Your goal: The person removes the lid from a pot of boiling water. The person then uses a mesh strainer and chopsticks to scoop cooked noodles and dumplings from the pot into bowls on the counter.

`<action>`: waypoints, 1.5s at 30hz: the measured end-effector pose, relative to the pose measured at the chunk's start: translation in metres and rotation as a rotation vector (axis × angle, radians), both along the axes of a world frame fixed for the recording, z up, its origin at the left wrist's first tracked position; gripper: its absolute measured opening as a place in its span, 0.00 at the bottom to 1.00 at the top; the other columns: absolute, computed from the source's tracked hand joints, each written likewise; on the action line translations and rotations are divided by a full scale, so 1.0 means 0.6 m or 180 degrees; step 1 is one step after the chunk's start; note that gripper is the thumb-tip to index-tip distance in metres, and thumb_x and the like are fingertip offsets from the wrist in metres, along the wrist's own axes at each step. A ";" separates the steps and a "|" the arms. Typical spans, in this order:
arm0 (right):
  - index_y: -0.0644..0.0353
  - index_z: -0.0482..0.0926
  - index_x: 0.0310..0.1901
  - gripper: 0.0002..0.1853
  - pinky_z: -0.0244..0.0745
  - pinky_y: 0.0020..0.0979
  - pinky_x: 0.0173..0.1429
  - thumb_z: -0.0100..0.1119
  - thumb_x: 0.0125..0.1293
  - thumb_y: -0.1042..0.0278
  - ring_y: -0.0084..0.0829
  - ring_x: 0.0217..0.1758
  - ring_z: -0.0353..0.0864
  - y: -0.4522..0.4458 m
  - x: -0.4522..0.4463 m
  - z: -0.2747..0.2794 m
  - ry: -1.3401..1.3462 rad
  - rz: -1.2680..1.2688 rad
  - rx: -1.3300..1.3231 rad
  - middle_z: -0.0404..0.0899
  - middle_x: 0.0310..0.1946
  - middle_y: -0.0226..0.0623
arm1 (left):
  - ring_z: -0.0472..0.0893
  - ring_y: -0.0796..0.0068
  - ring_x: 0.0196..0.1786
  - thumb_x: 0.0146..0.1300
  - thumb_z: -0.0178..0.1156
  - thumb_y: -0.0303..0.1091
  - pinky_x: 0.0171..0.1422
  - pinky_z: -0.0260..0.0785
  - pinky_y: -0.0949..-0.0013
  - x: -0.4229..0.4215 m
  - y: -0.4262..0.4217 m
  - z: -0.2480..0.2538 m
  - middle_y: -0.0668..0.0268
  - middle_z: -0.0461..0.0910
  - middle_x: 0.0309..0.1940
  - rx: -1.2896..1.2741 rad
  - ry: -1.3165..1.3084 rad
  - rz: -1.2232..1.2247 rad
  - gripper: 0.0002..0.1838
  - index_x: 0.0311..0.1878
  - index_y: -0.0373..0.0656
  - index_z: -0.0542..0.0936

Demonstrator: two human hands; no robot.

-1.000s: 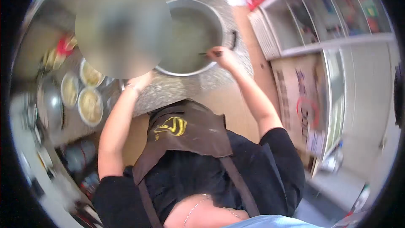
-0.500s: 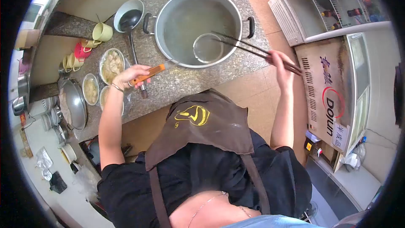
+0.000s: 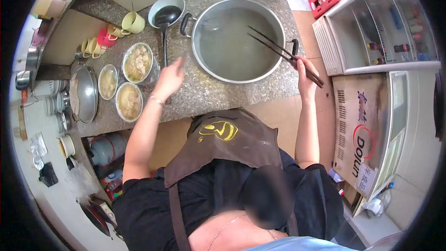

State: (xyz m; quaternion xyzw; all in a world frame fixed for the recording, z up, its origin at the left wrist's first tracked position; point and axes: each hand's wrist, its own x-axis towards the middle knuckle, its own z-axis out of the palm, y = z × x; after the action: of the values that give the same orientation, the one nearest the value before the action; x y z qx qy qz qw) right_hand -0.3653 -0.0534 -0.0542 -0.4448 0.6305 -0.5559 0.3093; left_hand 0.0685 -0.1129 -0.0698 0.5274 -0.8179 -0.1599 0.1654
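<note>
My right hand [image 3: 307, 72] grips a pair of long dark chopsticks [image 3: 278, 51], their tips apart over the large metal pot [image 3: 236, 80]. Cloudy liquid fills much of the pot. My left hand [image 3: 170, 82] is above the counter left of the pot, back upward, one finger pointing towards the pot. Its other fingers are hidden, and motion blurs the tips; no orange handle shows in it. Beside and partly under it runs the handle of a black ladle [image 3: 165, 49], whose bowl rests in a pale bowl [image 3: 179, 2]. The wire strainer seen earlier cannot be made out.
Three bowls of food [image 3: 138, 62] stand left of the ladle. Several yellow and red cups [image 3: 134, 22] line the wall, near a metal wok or lid [image 3: 88, 94]. A glass-fronted fridge [image 3: 348, 51] stands on the right, with a red crate [image 3: 325, 0] behind it.
The view has shifted, so the counter appears farther right and lower. The strainer and its orange handle have gone from sight. My left hand has turned back upward; the chopsticks remain over the pot.
</note>
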 end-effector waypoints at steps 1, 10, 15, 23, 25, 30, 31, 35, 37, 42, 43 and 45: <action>0.65 0.79 0.42 0.09 0.76 0.26 0.47 0.53 0.65 0.72 0.26 0.39 0.81 -0.001 0.006 0.000 -0.0108 0.0049 -0.0066 0.81 0.35 0.38 | 0.80 0.50 0.33 0.59 0.48 0.30 0.40 0.73 0.53 -0.045 -0.006 0.024 0.45 0.79 0.34 0.0633 -0.0308 0.0269 0.27 0.64 0.38 0.63; 0.70 0.76 0.45 0.11 0.77 0.28 0.47 0.49 0.68 0.71 0.28 0.41 0.80 0.092 -0.032 0.028 -0.0157 -0.0636 -0.0289 0.80 0.38 0.41 | 0.80 0.44 0.38 0.56 0.46 0.28 0.46 0.73 0.51 -0.225 -0.095 -0.119 0.41 0.78 0.32 0.1217 -0.0663 0.0324 0.21 0.53 0.30 0.68; 0.69 0.76 0.47 0.13 0.77 0.29 0.47 0.47 0.69 0.68 0.29 0.42 0.80 0.164 -0.068 0.041 -0.0011 -0.1108 -0.0245 0.79 0.40 0.42 | 0.81 0.53 0.26 0.52 0.47 0.25 0.31 0.75 0.57 -0.226 -0.116 -0.113 0.46 0.80 0.30 0.1739 -0.0015 -0.0516 0.18 0.48 0.35 0.74; 0.69 0.76 0.47 0.13 0.77 0.30 0.48 0.47 0.69 0.68 0.29 0.42 0.80 0.159 -0.073 0.065 -0.0089 -0.1181 -0.0296 0.78 0.41 0.41 | 0.67 0.87 0.12 0.62 0.50 0.30 0.11 0.58 0.82 -0.076 -0.129 0.012 0.70 0.74 0.22 0.4632 0.1035 -0.0491 0.21 0.59 0.38 0.69; 0.70 0.76 0.47 0.13 0.77 0.30 0.48 0.47 0.69 0.68 0.29 0.42 0.80 0.152 -0.074 0.067 -0.0110 -0.1149 -0.0326 0.78 0.41 0.41 | 0.67 0.88 0.12 0.63 0.51 0.32 0.11 0.57 0.84 -0.010 -0.123 0.048 0.70 0.75 0.24 0.4827 0.1213 -0.0029 0.23 0.62 0.39 0.67; 0.70 0.75 0.47 0.14 0.77 0.30 0.48 0.47 0.69 0.68 0.29 0.43 0.80 0.139 -0.068 0.080 -0.0080 -0.1056 -0.0310 0.78 0.41 0.41 | 0.66 0.88 0.13 0.62 0.52 0.33 0.12 0.57 0.84 0.063 -0.102 0.098 0.67 0.75 0.26 0.4778 0.2074 0.0537 0.24 0.63 0.39 0.67; 0.70 0.75 0.47 0.14 0.77 0.31 0.49 0.47 0.69 0.68 0.30 0.43 0.80 0.137 -0.066 0.079 -0.0089 -0.1047 -0.0331 0.78 0.40 0.41 | 0.65 0.89 0.13 0.62 0.53 0.33 0.12 0.56 0.84 0.067 -0.101 0.099 0.67 0.75 0.26 0.4625 0.2282 0.0558 0.25 0.63 0.39 0.66; 0.70 0.75 0.46 0.13 0.77 0.31 0.49 0.47 0.69 0.68 0.30 0.42 0.80 0.130 -0.064 0.071 -0.0168 -0.0981 -0.0334 0.78 0.40 0.42 | 0.74 0.79 0.17 0.62 0.52 0.32 0.17 0.66 0.76 0.007 -0.134 0.074 0.61 0.78 0.28 0.3589 0.1782 0.0257 0.25 0.63 0.38 0.66; 0.70 0.75 0.46 0.13 0.78 0.31 0.49 0.48 0.69 0.69 0.30 0.42 0.80 0.130 -0.064 0.068 -0.0181 -0.0967 -0.0331 0.78 0.39 0.42 | 0.82 0.63 0.29 0.60 0.50 0.30 0.30 0.75 0.63 -0.025 -0.154 0.016 0.53 0.80 0.32 0.0176 -0.0475 -0.0890 0.24 0.61 0.37 0.67; 0.71 0.75 0.46 0.13 0.78 0.31 0.48 0.48 0.69 0.68 0.29 0.42 0.80 0.159 -0.071 0.065 -0.0176 -0.1093 -0.0376 0.78 0.39 0.42 | 0.82 0.53 0.38 0.57 0.47 0.27 0.40 0.74 0.53 -0.134 -0.125 0.027 0.50 0.80 0.33 0.0610 -0.2261 -0.0244 0.21 0.56 0.37 0.70; 0.71 0.75 0.46 0.14 0.78 0.31 0.48 0.48 0.69 0.68 0.29 0.42 0.80 0.169 -0.075 0.062 -0.0172 -0.1151 -0.0380 0.78 0.39 0.42 | 0.82 0.52 0.39 0.57 0.48 0.27 0.41 0.74 0.53 -0.138 -0.120 0.014 0.49 0.80 0.33 0.0772 -0.2306 -0.0301 0.20 0.55 0.35 0.70; 0.71 0.75 0.46 0.14 0.78 0.31 0.48 0.48 0.69 0.68 0.29 0.42 0.80 0.190 -0.079 0.055 -0.0203 -0.1236 -0.0367 0.78 0.39 0.42 | 0.82 0.53 0.40 0.56 0.48 0.26 0.42 0.74 0.53 -0.149 -0.107 -0.006 0.47 0.80 0.33 0.1026 -0.2388 -0.0444 0.19 0.52 0.29 0.70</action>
State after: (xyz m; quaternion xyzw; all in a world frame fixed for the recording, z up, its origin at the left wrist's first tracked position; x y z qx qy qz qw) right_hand -0.4128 0.0606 -0.0211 -0.3140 0.6614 -0.6540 0.1901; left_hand -0.0211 -0.1769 -0.0731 0.5115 -0.8197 -0.0934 -0.2402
